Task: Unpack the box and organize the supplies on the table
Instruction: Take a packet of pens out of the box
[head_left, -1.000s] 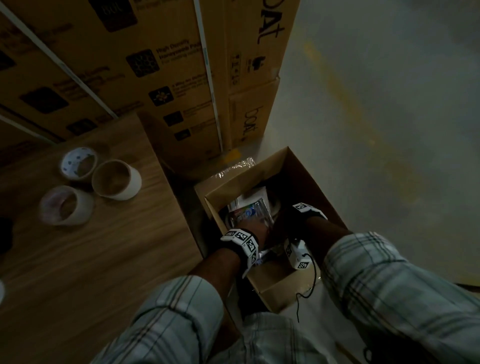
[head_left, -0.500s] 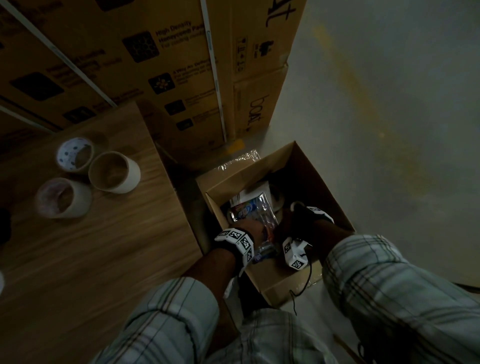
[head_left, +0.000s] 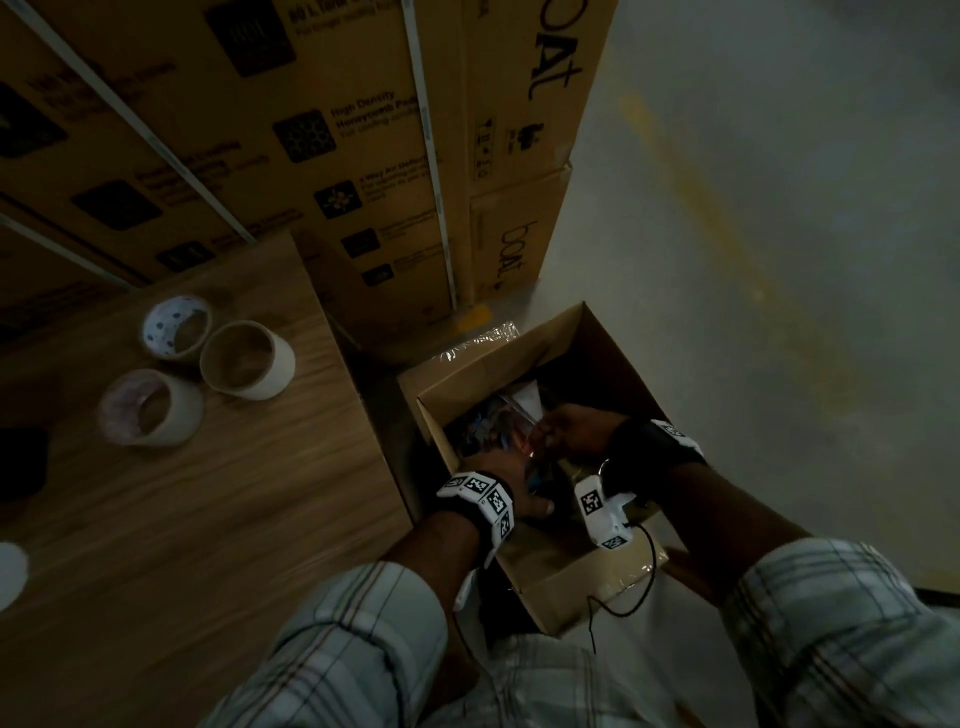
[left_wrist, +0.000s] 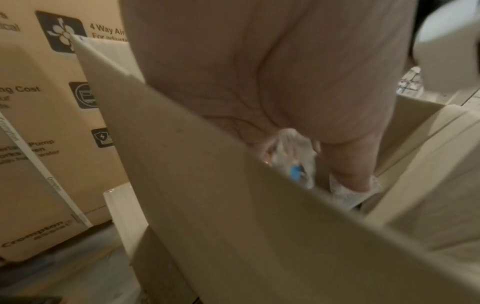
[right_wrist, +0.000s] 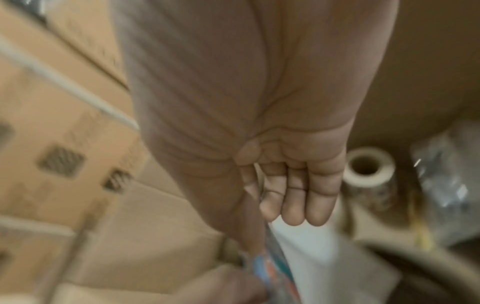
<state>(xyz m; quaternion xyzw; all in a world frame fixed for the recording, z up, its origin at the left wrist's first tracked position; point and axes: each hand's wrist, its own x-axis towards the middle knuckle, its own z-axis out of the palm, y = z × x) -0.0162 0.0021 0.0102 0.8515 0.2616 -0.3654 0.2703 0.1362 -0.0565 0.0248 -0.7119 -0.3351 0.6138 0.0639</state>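
Note:
An open cardboard box (head_left: 613, 358) stands on the floor beside the wooden table (head_left: 208, 519). Both hands are inside it. My left hand (head_left: 519, 470) grips the near end of a clear plastic packet (head_left: 496, 421) with coloured contents. In the left wrist view the fingers (left_wrist: 348, 164) curl round the crumpled packet (left_wrist: 293, 162) behind the box wall (left_wrist: 233, 205). My right hand (head_left: 558, 431) reaches across and pinches the packet's far edge. The right wrist view shows its curled fingers (right_wrist: 293, 197) on the packet (right_wrist: 267, 265). Deeper in the box lie a tape roll (right_wrist: 369, 170) and a clear bag (right_wrist: 446, 174).
Three tape rolls (head_left: 176, 327) (head_left: 247, 358) (head_left: 150, 408) stand on the table's far left part. A black object (head_left: 21, 462) and a white one (head_left: 10, 571) sit at its left edge. Tall printed cartons (head_left: 311, 156) rise behind the table and box. Bare concrete floor (head_left: 753, 260) lies to the right.
My right hand has moved from the box's right side across to the packet's far end. The packet has tilted up between both hands. The left hand keeps its hold.

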